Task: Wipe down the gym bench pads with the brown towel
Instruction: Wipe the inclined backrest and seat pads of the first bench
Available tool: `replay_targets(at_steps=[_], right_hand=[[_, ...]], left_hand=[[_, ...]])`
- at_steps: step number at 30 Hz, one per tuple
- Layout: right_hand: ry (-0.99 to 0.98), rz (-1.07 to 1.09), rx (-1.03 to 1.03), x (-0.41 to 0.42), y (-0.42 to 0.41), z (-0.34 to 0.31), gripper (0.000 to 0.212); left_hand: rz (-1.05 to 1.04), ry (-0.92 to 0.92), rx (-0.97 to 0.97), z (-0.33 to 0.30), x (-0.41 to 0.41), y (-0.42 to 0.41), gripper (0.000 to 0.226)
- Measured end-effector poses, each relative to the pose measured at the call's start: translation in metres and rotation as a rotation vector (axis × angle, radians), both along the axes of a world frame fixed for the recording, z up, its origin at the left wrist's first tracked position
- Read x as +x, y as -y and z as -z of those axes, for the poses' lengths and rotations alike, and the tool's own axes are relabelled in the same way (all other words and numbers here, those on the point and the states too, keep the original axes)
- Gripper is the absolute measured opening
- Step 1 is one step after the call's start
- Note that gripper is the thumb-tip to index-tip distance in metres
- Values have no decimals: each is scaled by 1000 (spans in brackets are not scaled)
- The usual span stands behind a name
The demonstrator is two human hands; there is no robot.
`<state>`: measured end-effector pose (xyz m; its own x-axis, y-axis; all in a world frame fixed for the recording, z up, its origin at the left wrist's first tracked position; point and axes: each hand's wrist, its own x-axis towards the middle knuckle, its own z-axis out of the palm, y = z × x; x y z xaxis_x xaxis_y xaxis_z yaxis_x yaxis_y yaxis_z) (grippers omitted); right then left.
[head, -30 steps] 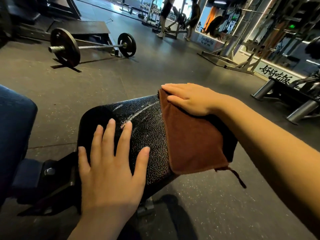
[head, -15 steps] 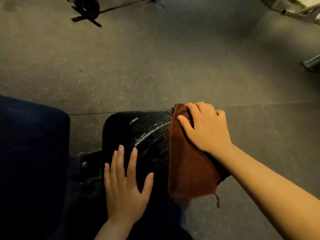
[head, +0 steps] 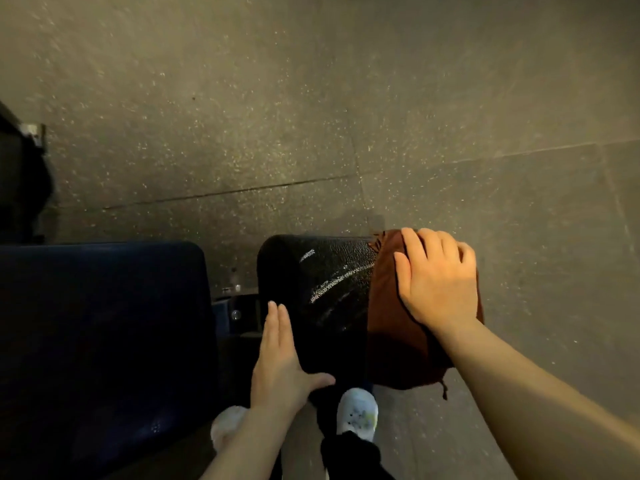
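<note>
**Towel pushed to the pad's right end, left hand slipped to the side**

Compared with a moment ago, the right hand (head: 438,282) has carried the brown towel (head: 388,327) further toward the right end of the black seat pad (head: 318,271), where it now drapes over that edge with a loose thread hanging below. The fingers lie flat and extended, pressing the cloth down rather than gripping it. The left hand (head: 280,362) has slid from the pad's top to its left near side, fingers straight and relaxed, thumb spread along the near edge, steadying the pad. The view has also tilted straight down, so the person's white shoes (head: 358,410) now show.

This suggests one stroke across the surface is ending; pale streaks (head: 332,285) on the cracked vinyl remain on the uncovered middle, so more passes seem needed. The dark blue back pad (head: 104,323) just beside it to the left looks untouched.

Around it lies speckled rubber gym flooring (head: 311,116) with seams; dark equipment sits at the far left edge.
</note>
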<state>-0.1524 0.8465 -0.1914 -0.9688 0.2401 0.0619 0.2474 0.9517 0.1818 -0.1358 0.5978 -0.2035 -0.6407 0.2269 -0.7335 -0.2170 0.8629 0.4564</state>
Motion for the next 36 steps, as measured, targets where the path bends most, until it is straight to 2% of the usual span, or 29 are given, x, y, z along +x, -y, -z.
replay_targets(at_steps=[9, 14, 19, 24, 30, 34, 36], right_hand=[[73, 32, -29, -1, 0, 1, 44], [208, 14, -55, -2, 1, -9, 50], [331, -177, -40, -25, 3, -12, 53], [542, -344, -153, -77, 62, 14, 60], [614, -504, -203, -116, 119, 41, 59], [656, -531, -167, -108, 98, 34, 62], [604, -513, -137, -96, 76, 24, 60]], left_hand=[[-41, 43, -141, -3, -4, -20, 138], [-10, 86, -175, -10, -10, -25, 135], [40, 86, -204, -10, -13, -29, 135], [50, 111, -190, -7, -10, -23, 137], [-13, 112, -149, -4, -10, -20, 135], [-33, 92, -149, -6, -8, -21, 135], [-29, 99, -148, -8, -10, -21, 134]])
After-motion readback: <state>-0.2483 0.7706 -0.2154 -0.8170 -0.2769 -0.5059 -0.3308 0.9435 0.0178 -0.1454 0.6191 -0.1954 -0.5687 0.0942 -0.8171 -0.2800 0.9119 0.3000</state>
